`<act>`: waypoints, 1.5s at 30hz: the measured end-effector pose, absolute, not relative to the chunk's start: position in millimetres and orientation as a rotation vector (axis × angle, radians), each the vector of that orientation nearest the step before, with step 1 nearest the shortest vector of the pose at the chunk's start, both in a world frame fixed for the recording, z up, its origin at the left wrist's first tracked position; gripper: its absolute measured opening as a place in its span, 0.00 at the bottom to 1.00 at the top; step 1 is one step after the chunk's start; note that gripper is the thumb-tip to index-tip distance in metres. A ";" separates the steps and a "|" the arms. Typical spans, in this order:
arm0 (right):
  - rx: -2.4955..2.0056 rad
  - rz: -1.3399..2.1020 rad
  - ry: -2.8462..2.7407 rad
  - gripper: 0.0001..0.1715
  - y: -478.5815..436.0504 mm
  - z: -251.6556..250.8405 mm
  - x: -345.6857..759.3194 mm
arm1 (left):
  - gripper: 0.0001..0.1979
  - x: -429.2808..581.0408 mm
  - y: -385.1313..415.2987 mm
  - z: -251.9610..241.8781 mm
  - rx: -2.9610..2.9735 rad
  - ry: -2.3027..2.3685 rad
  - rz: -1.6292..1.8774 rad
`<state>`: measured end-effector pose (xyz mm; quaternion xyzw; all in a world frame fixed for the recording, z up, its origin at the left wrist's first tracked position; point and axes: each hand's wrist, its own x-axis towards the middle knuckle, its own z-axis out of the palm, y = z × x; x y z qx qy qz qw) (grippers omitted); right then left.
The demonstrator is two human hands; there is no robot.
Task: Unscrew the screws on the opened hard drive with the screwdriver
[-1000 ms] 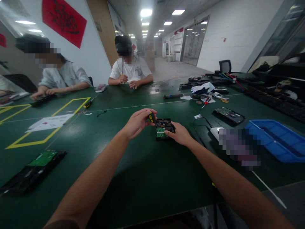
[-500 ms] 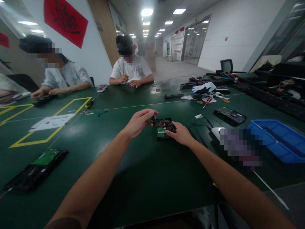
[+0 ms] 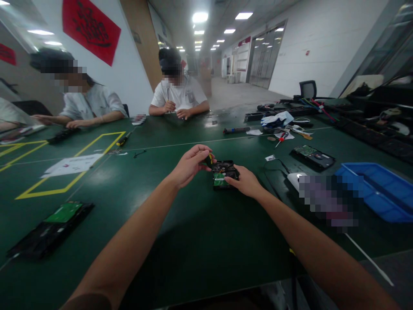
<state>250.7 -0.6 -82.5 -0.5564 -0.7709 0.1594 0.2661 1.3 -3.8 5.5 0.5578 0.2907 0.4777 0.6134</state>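
A hard drive (image 3: pixel 220 180) with a green circuit board lies on the table in front of me, its board side up. My right hand (image 3: pixel 244 181) grips its right side, thumb resting on top. My left hand (image 3: pixel 192 164) is closed round a small screwdriver (image 3: pixel 210 161) with a black and yellow handle, beside the drive's upper left corner. The screwdriver's tip is too small and dark to make out.
Other hard drives lie at left (image 3: pixel 48 230) and right (image 3: pixel 312 157). A blue tray (image 3: pixel 380 189) stands at the right, near a blurred-out item on a cable. A red screwdriver (image 3: pixel 282 138) and another screwdriver (image 3: pixel 124 139) lie farther off. Two people sit across the table.
The screwdriver in my left hand has turned so more of its yellow handle shows. My right hand stays on the hard drive. At far left a co-worker's hand has moved left.
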 end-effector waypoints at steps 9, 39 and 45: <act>-1.515 0.417 -2.062 0.31 -0.3 -86.1 251.1 | 0.10 0.8 -3.0 6.3 1.291 0.645 1.104; -1.646 0.372 -2.061 0.39 -5.8 -77.8 246.9 | 0.15 -2.2 1.4 3.8 1.709 0.809 1.208; -1.724 0.460 -1.986 0.40 -4.9 -78.3 247.7 | 0.15 -1.3 0.2 4.7 1.638 0.825 1.218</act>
